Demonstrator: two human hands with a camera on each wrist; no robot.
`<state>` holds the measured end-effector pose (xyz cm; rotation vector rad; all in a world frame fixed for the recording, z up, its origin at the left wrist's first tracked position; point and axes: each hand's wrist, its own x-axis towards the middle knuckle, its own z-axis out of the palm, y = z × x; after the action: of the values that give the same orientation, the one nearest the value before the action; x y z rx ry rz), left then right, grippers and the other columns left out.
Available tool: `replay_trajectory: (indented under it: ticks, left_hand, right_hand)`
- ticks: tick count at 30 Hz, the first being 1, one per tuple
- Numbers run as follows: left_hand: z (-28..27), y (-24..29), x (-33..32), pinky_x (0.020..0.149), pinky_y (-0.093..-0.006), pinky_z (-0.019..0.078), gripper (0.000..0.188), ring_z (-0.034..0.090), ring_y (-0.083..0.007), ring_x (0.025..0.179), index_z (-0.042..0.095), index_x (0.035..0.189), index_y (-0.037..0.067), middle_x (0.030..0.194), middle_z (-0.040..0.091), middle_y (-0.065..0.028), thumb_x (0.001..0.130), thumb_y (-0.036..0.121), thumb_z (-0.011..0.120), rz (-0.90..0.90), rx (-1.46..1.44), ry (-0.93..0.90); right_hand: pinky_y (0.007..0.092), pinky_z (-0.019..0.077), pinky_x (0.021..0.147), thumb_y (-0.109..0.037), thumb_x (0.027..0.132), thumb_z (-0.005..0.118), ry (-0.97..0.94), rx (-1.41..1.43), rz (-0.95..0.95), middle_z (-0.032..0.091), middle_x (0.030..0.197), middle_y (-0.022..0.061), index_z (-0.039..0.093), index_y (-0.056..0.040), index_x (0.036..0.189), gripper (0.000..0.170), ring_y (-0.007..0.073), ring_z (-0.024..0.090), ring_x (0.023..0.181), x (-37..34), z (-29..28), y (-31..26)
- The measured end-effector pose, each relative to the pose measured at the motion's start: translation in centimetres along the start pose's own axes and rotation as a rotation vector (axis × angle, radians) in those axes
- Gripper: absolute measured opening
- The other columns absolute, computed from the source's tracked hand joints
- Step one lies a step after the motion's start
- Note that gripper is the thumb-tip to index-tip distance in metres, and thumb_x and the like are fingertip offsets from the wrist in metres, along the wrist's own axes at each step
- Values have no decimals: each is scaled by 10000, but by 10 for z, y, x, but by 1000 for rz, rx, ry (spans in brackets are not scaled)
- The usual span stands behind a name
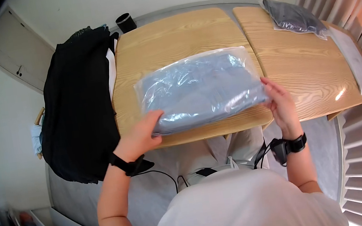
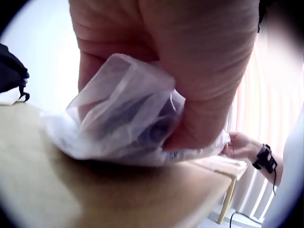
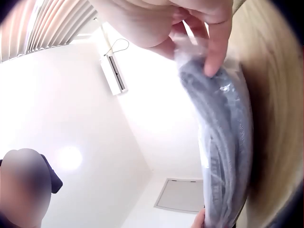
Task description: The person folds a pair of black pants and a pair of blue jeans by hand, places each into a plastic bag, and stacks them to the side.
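Note:
A clear plastic bag with folded light blue cloth inside point(image 1: 201, 89) lies over the front part of the wooden table. The left hand point(image 1: 141, 135) grips its near left corner, thumb on top; in the left wrist view the plastic point(image 2: 121, 114) bunches between thumb and fingers. At the right end, the right hand point(image 1: 281, 105) pinches the bag's edge. The right wrist view shows the bag point(image 3: 221, 137) side-on, with the fingers point(image 3: 216, 52) of the right hand on its end and layers of folded cloth showing through.
Black garments point(image 1: 78, 100) are heaped at the left of the table point(image 1: 170, 39). A black cup point(image 1: 126, 23) stands behind. On the right-hand table are a dark bagged item point(image 1: 295, 16) and a long pale strip point(image 1: 353, 61). Cables hang near both wrists.

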<state>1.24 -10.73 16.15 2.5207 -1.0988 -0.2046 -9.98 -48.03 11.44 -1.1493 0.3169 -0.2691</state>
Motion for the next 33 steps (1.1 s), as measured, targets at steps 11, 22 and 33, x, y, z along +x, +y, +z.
replay_trajectory:
  ticks: [11, 22, 33]
  left_hand:
    - [-112, -41, 46, 775, -243, 462, 521, 565, -102, 856, 519, 1196, 19, 983, 617, -40, 706, 30, 697, -54, -688, 165]
    - [13, -119, 86, 901, -315, 432, 545, 543, -191, 1051, 490, 1232, -24, 1184, 574, -122, 758, 90, 733, -152, -696, 409]
    - [1, -54, 54, 782, -283, 462, 310, 583, -135, 867, 582, 1095, -51, 975, 641, -72, 908, 196, 586, -258, -978, 452]
  right_hand:
    - [272, 406, 872, -206, 770, 738, -317, -540, -284, 587, 1051, 43, 569, 0, 1158, 471, 133, 516, 1008, 94, 50, -91]
    - [322, 409, 954, -62, 746, 736, -371, -703, -289, 560, 1197, 105, 412, 31, 1295, 644, 199, 517, 1094, 163, 56, -32]
    - [275, 481, 767, -183, 881, 634, -169, -400, -175, 651, 934, 78, 599, 47, 1060, 294, 121, 594, 834, 81, 45, -25]
